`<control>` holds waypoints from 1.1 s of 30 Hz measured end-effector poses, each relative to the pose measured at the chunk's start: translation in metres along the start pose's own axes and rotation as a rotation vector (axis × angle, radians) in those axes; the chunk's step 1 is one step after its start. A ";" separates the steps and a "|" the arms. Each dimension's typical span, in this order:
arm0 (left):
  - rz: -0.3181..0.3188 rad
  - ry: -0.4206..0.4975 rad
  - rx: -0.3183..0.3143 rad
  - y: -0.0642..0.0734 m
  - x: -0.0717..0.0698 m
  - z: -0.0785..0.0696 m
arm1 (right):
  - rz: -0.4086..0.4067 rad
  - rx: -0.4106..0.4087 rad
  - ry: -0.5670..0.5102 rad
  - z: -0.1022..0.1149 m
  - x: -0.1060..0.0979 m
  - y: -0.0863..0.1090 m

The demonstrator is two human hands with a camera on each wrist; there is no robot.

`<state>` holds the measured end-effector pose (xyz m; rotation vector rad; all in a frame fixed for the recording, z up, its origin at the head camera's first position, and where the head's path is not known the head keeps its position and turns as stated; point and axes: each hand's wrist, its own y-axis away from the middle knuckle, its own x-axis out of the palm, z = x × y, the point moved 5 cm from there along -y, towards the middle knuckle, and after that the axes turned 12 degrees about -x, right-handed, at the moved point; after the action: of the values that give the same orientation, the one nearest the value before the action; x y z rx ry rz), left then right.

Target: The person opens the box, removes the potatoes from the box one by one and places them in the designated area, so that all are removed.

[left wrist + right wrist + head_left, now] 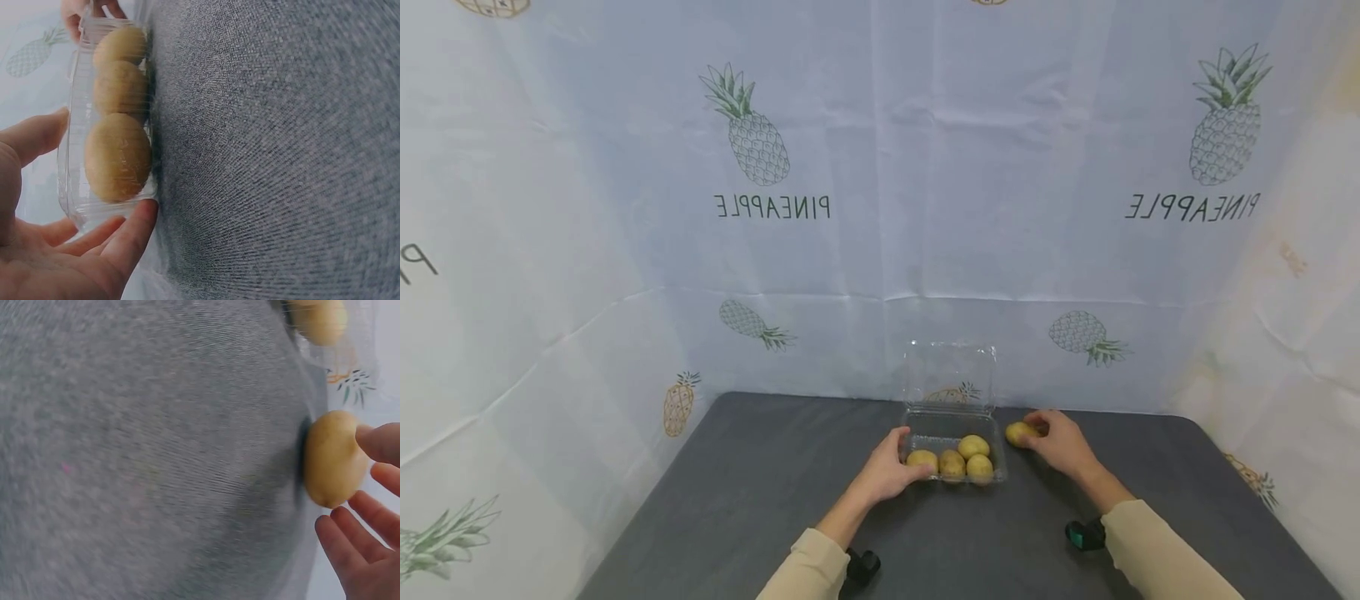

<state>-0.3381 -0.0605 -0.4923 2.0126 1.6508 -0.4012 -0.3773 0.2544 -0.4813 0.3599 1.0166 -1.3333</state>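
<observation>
A clear plastic clamshell box (940,423) sits at the back of the table, lid up, with several yellow potatoes (973,447) inside. My left hand (886,468) holds the box by its left end; in the left wrist view the thumb is at the upper edge and the other fingers (134,234) lie around the near end and low down. To the right of the box, one loose potato (334,459) rests on the table. My right hand (1063,446) reaches around this potato, its thumb at the surface and its other fingers loosely spread beside it.
The dark grey table (760,500) ends close behind the box, against a hanging cloth (880,208) printed with pineapples. The raised transparent lid (950,375) stands near that cloth. Black straps (861,568) show at the wrists.
</observation>
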 end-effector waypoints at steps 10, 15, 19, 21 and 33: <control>0.002 0.004 0.002 0.000 0.000 0.001 | -0.003 -0.063 0.036 0.026 -0.018 -0.001; 0.001 0.008 0.006 0.000 0.000 -0.001 | 0.002 -0.089 0.011 0.041 -0.023 0.000; -0.002 0.004 0.008 0.001 0.000 -0.002 | 0.005 -0.113 -0.001 0.052 -0.026 0.001; -0.003 0.005 0.005 0.001 0.000 -0.002 | 0.004 -0.125 -0.012 0.057 -0.027 0.001; 0.001 0.006 0.021 0.002 0.000 -0.003 | 0.043 -0.200 -0.099 0.083 -0.030 -0.001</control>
<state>-0.3361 -0.0595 -0.4891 2.0317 1.6559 -0.4145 -0.3418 0.2117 -0.4122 0.1620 1.0427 -1.1873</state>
